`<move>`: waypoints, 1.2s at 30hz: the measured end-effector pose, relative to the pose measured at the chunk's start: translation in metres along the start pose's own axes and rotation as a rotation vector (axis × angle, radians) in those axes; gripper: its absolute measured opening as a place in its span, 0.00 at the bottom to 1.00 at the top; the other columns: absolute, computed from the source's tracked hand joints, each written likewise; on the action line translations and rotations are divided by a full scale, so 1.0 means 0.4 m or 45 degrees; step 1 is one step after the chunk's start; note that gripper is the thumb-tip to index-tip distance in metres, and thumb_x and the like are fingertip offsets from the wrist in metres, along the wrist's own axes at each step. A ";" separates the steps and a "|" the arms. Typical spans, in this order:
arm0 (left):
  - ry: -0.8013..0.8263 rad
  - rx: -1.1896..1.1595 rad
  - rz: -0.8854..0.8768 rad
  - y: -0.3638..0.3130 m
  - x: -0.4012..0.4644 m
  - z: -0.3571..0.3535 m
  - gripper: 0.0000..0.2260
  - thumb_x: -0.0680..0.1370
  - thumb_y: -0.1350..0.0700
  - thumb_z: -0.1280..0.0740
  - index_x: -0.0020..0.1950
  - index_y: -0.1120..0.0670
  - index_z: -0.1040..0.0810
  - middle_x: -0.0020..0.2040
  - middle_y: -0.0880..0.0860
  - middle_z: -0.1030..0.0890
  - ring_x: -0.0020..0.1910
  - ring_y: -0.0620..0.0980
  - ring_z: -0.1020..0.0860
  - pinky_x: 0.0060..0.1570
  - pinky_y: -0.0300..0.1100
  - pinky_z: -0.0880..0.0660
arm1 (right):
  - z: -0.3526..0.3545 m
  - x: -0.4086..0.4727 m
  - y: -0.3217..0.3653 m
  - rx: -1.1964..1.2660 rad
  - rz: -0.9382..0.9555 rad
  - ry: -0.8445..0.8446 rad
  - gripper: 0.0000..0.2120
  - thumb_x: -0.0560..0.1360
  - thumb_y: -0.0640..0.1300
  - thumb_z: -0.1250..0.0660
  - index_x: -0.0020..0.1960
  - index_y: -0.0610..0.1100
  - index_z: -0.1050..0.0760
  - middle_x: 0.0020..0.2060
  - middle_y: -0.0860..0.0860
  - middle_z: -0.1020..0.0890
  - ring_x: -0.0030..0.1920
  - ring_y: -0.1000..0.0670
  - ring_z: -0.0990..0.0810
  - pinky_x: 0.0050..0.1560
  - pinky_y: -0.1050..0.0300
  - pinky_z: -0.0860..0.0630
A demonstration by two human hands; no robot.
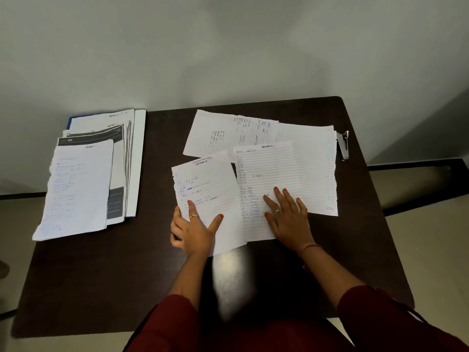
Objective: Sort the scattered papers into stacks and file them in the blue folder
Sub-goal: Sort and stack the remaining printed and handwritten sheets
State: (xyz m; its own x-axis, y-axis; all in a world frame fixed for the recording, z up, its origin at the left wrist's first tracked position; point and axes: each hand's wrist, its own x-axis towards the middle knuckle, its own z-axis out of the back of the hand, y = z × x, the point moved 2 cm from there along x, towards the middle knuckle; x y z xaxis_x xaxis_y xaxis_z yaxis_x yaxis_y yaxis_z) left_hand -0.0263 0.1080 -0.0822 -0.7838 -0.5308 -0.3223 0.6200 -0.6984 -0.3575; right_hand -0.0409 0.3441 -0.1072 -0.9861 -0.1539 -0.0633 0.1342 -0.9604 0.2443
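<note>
On the dark brown wooden bench, the blue folder under a sorted paper pile sits far left of the loose lined sheets. Sorting appears underway: the left hand presses, fingers spread, on the "Section 4" sheet; the right hand lies flat on its neighbour. Next likely needs one sheet lifted across to the folder's pile.

Glossy dark table, lined paper sheets, metal stapler
</note>
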 end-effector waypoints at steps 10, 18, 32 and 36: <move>-0.083 -0.208 0.037 -0.047 -0.006 0.004 0.37 0.71 0.39 0.30 0.76 0.47 0.41 0.77 0.57 0.58 0.75 0.58 0.54 0.70 0.61 0.55 | 0.010 -0.010 0.016 0.224 0.092 0.101 0.30 0.76 0.61 0.58 0.72 0.52 0.34 0.75 0.53 0.41 0.76 0.51 0.47 0.71 0.52 0.56; 0.175 0.046 -0.181 -0.060 -0.032 -0.039 0.51 0.66 0.24 0.40 0.79 0.49 0.56 0.76 0.57 0.68 0.75 0.58 0.68 0.69 0.64 0.65 | 0.023 -0.031 0.014 0.341 0.010 -0.102 0.24 0.77 0.56 0.48 0.67 0.47 0.27 0.72 0.48 0.33 0.72 0.48 0.36 0.67 0.45 0.40; 0.187 -0.111 -0.211 -0.031 -0.027 -0.031 0.39 0.75 0.40 0.34 0.79 0.49 0.51 0.78 0.53 0.63 0.76 0.52 0.66 0.70 0.58 0.65 | 0.052 -0.088 -0.129 0.352 -0.845 -0.380 0.21 0.77 0.54 0.36 0.65 0.44 0.28 0.68 0.44 0.31 0.68 0.42 0.34 0.63 0.39 0.36; 0.190 -0.136 -0.217 -0.030 -0.027 -0.028 0.38 0.76 0.41 0.33 0.79 0.48 0.49 0.78 0.53 0.62 0.76 0.51 0.66 0.70 0.57 0.66 | 0.051 -0.091 -0.125 0.328 -0.834 -0.393 0.20 0.77 0.53 0.36 0.65 0.44 0.28 0.68 0.43 0.31 0.68 0.42 0.34 0.63 0.39 0.36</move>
State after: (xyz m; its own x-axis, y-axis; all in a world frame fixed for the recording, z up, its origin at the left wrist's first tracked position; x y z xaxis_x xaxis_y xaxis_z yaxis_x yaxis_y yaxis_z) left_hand -0.0249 0.1275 -0.0844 -0.8684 -0.3274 -0.3723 0.4856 -0.7129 -0.5059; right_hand -0.0139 0.4024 -0.0973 -0.8442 0.5359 -0.0090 -0.4765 -0.7427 0.4704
